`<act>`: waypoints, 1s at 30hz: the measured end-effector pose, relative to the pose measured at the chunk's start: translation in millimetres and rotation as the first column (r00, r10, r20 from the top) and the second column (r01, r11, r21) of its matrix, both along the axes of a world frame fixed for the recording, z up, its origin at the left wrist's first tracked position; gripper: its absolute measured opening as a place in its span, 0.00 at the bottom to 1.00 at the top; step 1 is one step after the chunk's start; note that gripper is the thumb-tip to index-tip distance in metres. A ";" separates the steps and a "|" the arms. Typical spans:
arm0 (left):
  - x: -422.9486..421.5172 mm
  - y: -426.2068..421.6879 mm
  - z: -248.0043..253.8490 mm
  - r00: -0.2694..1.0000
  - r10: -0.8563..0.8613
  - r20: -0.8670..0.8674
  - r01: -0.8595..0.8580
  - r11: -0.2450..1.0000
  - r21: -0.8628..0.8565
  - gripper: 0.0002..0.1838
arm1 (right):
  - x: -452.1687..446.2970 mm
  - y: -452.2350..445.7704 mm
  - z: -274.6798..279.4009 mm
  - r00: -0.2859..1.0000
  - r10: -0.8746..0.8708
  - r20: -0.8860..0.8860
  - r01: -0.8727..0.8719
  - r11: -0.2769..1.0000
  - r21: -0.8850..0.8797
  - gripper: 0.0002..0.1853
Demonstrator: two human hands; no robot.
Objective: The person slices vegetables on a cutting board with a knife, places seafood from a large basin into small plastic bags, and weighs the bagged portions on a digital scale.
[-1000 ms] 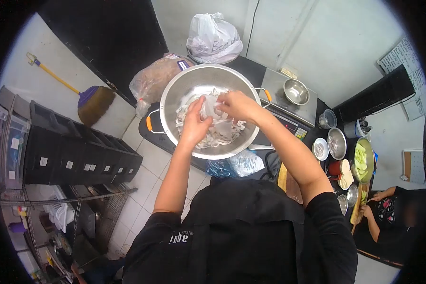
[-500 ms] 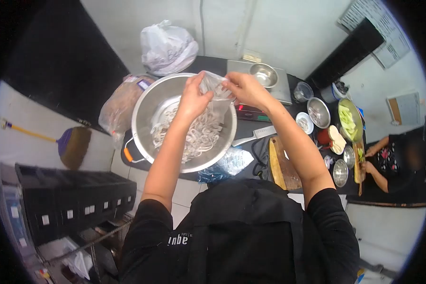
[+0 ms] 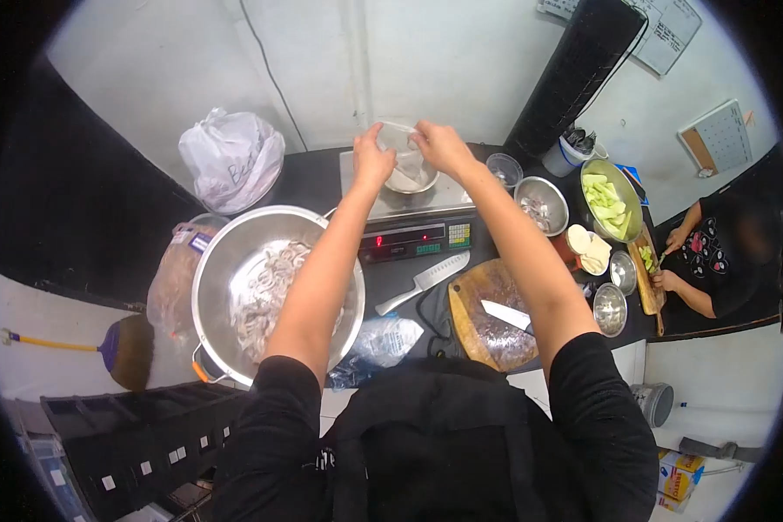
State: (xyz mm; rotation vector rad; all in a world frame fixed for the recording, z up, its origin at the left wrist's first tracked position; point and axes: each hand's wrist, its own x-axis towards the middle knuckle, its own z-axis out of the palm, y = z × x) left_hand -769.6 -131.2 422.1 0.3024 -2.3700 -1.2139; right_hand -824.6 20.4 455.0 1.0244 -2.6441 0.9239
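Note:
A clear plastic bag (image 3: pixel 398 137) is stretched between my hands at the back of the counter. My left hand (image 3: pixel 373 158) pinches its left edge and my right hand (image 3: pixel 442 150) grips the right edge. Below the bag sits a small metal bowl (image 3: pixel 424 184) on the plate of a digital scale (image 3: pixel 376 205); its red display is lit. Some whitish matter shows in the bag or bowl; which one I cannot tell. Left of my forearms stands a large steel pot (image 3: pixel 209 300) with pale sliced rings (image 3: pixel 265 291), perhaps squid, partly hidden by my left arm.
A knife (image 3: pixel 435 272) lies before the scale, and another knife (image 3: pixel 506 315) rests on a round-edged cutting board (image 3: pixel 468 324). Bowls and a basin of green pieces (image 3: pixel 605 202) stand to the right, where another person's hands (image 3: pixel 667 280) work at a board. Tied bags flank the pot.
My hands have moved the plastic bag from above the large pot rightward to above the small bowl on the scale. The camera view has shifted too.

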 end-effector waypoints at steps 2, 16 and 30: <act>-27.9 4.3 -28.7 0.999 0.041 0.013 -0.042 0.992 0.116 0.33 | -24.2 0.2 -24.4 0.999 -0.047 0.026 0.047 0.999 -0.016 0.13; -64.0 -6.4 -92.0 0.972 -0.026 0.234 0.027 1.000 -0.002 0.21 | -37.1 22.3 -42.0 0.770 0.317 0.554 0.164 0.741 -0.652 0.13; -18.0 -46.1 3.4 0.851 -0.324 0.413 0.418 0.894 -0.159 0.19 | 181.6 -98.3 -92.2 0.665 0.409 0.624 -0.355 0.909 -0.217 0.20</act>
